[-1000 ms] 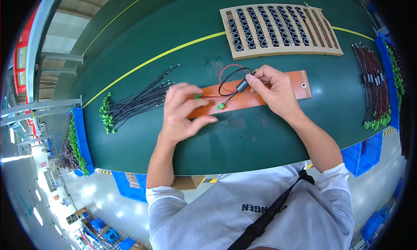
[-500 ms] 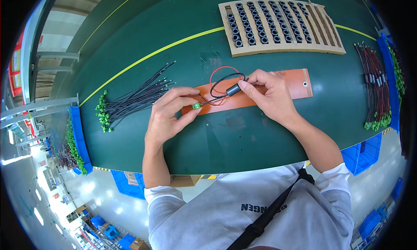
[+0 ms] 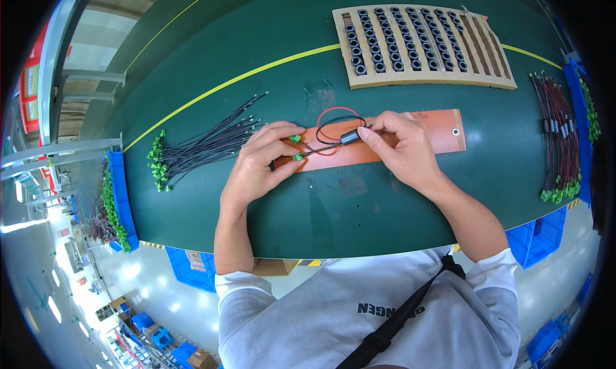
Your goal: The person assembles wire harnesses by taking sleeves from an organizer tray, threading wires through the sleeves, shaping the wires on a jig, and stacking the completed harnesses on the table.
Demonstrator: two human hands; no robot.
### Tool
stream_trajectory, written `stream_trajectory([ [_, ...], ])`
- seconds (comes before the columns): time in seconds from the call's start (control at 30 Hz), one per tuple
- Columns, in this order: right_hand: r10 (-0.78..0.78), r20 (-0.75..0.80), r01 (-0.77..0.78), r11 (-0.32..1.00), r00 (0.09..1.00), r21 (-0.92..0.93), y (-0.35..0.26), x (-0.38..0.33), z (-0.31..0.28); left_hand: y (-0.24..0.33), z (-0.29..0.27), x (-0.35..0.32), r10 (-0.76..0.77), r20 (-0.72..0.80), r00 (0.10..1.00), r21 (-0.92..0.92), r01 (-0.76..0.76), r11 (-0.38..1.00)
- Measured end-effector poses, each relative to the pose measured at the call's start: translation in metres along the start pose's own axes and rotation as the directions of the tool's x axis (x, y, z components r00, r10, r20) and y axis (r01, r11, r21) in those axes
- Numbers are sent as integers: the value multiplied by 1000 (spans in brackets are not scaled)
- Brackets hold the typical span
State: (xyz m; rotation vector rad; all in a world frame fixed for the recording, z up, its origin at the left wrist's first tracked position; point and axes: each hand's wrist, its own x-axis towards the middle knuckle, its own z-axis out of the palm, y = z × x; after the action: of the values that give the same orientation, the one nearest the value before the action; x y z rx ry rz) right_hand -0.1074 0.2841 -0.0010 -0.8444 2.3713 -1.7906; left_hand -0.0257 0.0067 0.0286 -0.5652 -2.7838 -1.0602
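Wire harness held between both hands over the 9 o'clock half of an orange strip. Left hand: thumb and forefinger pinched on one green connector; a second green connector sits at the fingertips, gripped or merely touched, one cannot tell. Right hand: thumb and fingers pinched at the 2 o'clock end of the black cylinder. Wire loops, red and black, arch at 11 o'clock of the cylinder, the centre for all bearings here. Each hand covers part of the strip. At 9 o'clock, a bundle of black leads lies with its loose ends just beside the left hand. At 1 o'clock, a cardboard tray carries black cores; at 3 o'clock lies a bundle of red and black harnesses, and beyond it a blue bin. Other blue bins stand near 9, 8 and 4 o'clock. Counts: one harness in hand, one cylinder, two connectors on it, one strip, one tray, two bundles, four bins around the green table; leads within the bundles overlap too much to count
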Motion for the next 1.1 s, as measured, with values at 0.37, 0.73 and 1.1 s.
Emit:
stream_trajectory([
  [0.37, 216, 68, -222, 971, 974, 95, 5, 4, -15, 6, -2, -4, -124, -26, 992, 10, 125, 992],
  [0.73, 78, 16, -76, 991, 997, -108, 7, -14, -58, 50, 14, 33, -131, -12, 991, -163, 128, 978],
  [1.1, 14, -31, -10, 991, 999, 134, 17, -20, -57, 36, 70, 87, -171, 260, 950, -626, 301, 719],
])
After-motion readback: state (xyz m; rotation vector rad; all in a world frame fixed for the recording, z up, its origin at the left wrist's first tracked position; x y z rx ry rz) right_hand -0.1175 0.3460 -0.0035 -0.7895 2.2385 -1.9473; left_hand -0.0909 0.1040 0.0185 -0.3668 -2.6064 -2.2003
